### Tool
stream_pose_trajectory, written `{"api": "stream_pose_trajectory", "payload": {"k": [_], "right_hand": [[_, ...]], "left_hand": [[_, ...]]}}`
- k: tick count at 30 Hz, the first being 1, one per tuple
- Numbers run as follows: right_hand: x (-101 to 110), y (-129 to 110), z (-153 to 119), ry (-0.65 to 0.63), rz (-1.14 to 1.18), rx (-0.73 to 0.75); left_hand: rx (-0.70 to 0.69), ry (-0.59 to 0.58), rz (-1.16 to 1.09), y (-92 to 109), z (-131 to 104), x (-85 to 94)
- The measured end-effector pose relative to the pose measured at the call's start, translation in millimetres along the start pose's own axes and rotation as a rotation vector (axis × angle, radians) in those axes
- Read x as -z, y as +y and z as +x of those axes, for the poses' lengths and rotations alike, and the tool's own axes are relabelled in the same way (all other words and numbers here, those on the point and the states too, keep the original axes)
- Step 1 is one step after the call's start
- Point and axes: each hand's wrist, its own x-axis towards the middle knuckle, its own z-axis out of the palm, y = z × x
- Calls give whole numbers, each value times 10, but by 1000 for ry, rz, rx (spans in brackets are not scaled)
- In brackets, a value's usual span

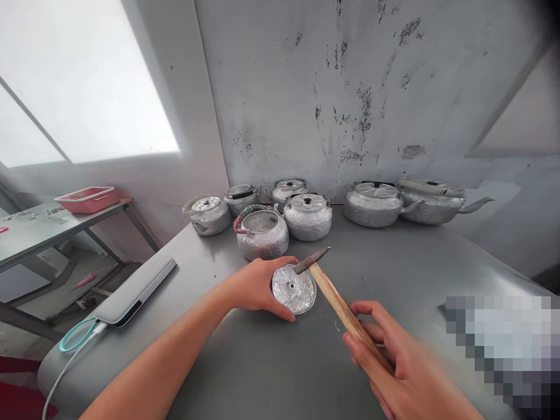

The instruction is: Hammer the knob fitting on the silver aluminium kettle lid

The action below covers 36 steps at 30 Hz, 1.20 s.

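A round, dented silver lid [297, 294] with a small hole at its centre is in my left hand [258, 286], thumb and fingers around its left edge. My right hand [380, 350] grips the wooden handle of a hammer [341, 306]. The narrow dark metal head lies over the lid's upper right edge; whether it touches the lid I cannot tell. Just behind my left hand stands an open kettle [262, 236] with a red and green wrapped handle and no lid on it.
Several dented kettles [308, 217] line the back of the grey table [262, 373], by the wall. A white power bank [135, 291] with a cable lies at left. A pink basket [90, 200] sits on a side table. The right front corner is blurred.
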Motion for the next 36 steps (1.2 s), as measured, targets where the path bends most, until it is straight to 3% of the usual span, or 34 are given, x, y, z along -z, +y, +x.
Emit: {"api": "stream_pose_trajectory", "payload": {"k": [7, 17, 36], "right_hand": [[33, 27, 16, 21, -146, 35], [-35, -82, -54, -90, 42, -71], [-41, -101, -19, -61, 146, -88]], "left_hand": [[11, -2, 22, -13, 1, 3], [-49, 3, -28, -59, 20, -17], [26, -2, 18, -49, -3, 8]]}}
